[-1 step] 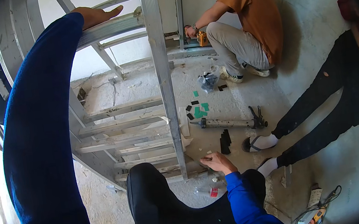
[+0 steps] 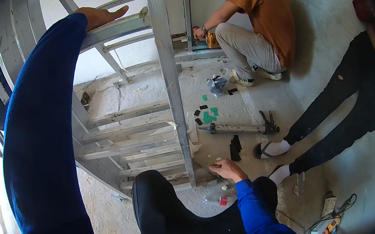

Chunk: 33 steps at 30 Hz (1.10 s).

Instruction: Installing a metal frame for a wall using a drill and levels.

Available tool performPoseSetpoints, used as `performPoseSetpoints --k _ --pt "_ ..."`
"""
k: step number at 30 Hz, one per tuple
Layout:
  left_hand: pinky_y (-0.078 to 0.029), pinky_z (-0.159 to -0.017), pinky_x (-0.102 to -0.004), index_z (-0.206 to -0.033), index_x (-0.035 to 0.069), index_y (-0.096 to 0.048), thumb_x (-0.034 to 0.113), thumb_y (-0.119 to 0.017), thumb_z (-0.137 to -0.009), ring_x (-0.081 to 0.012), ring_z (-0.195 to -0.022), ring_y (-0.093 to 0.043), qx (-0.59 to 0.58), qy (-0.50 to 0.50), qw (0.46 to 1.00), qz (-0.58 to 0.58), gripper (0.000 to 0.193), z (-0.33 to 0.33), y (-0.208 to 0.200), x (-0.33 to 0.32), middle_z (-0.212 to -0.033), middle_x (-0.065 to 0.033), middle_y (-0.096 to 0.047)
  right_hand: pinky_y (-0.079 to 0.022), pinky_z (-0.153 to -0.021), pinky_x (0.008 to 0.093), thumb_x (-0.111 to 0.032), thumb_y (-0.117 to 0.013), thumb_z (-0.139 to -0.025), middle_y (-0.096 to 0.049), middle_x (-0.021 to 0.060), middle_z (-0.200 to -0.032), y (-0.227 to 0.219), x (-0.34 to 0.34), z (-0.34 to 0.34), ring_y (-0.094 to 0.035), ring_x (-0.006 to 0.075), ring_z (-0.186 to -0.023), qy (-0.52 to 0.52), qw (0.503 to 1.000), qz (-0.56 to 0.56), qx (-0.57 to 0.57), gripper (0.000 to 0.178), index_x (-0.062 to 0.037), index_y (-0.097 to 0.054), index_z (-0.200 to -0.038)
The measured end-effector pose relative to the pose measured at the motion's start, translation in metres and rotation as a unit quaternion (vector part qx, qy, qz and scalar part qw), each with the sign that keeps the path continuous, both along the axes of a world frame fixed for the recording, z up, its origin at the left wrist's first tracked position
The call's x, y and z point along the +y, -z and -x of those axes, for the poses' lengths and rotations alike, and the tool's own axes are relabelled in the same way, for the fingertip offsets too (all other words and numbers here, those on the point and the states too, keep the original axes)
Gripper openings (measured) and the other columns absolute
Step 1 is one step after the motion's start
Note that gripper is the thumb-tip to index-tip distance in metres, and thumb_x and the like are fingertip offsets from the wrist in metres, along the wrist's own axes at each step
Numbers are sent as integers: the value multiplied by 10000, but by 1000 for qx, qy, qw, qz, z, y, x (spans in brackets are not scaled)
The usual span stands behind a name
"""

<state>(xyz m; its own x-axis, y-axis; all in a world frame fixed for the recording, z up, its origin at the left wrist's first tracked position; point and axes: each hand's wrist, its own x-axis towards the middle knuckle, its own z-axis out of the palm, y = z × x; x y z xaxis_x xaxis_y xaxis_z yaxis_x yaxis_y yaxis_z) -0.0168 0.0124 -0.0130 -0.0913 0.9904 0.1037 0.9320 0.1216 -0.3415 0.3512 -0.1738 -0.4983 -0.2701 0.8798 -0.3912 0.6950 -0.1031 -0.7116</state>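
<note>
My left hand (image 2: 101, 16) lies with its fingers stretched out on a step near the top of the aluminium ladder (image 2: 168, 72). The blue sleeve of that arm sweeps up the left side. In front of my right knee hangs my right hand (image 2: 228, 169), its fingers bent and drawn together. Whatever is between those fingertips, if anything, is too small to make out. Below it on the floor lies a clear plastic bottle (image 2: 215, 200) with a red label. Black strips (image 2: 234, 148) and a caulking gun (image 2: 241, 128) are beyond the right hand.
A person in an orange shirt (image 2: 273, 15) squats at the far wall with a yellow power tool (image 2: 212, 41). Another person's dark-trousered legs (image 2: 336, 97) reach in from the right. Green pieces (image 2: 209, 118), a plastic bag (image 2: 218, 84) and a power strip (image 2: 328, 206) with cable lie on the floor.
</note>
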Motion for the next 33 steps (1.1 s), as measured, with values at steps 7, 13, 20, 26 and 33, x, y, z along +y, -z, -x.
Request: performPoseSetpoints --k 7,13,20,26,33 --pt "-308 -1125 -547 -1431 125 -492 905 -113 -786 -385 -1333 -475 -22 9 1000 14 1081 -9 -4 -16 -1452 -171 -492 -507 -915 386 -489 -679 -836 -686 212 -1119 -5 0 0 -656 366 -1058 1 1000 3 0 504 -73 -723 -1118" --pt "-304 -1125 -550 -1434 113 -486 912 -124 -779 -390 -1341 -464 -38 2 999 12 1095 -4 -3 -13 -1467 -184 -468 -504 -931 386 -516 -676 -827 -679 221 -1132 6 3 -1 -650 369 -1077 -3 1000 4 -9 560 -55 -708 -1143" --pt "-300 -1127 -554 -1437 115 -482 909 -116 -782 -392 -1348 -455 -43 -3 999 21 1092 -8 -4 -14 -1466 -185 -468 -506 -925 392 -507 -675 -828 -680 219 -1132 12 2 -3 -654 371 -1065 0 1000 -3 1 526 -76 -721 -1125" --pt "-301 -1130 -548 -1430 102 -486 908 -123 -786 -394 -1345 -457 -49 -11 999 5 1094 2 -1 -3 -1461 -198 -469 -507 -916 394 -487 -673 -835 -688 210 -1115 6 2 0 -658 368 -1051 -2 1000 0 1 476 -105 -733 -1113" --pt "-306 -1118 -556 -1443 150 -480 925 -157 -760 -393 -1360 -441 -54 -5 998 12 1082 -6 -1 -10 -1480 -179 -452 -523 -798 328 -411 -680 -874 -732 167 -984 11 0 -2 -709 255 -893 -2 999 -38 -14 393 -94 -737 -1100"
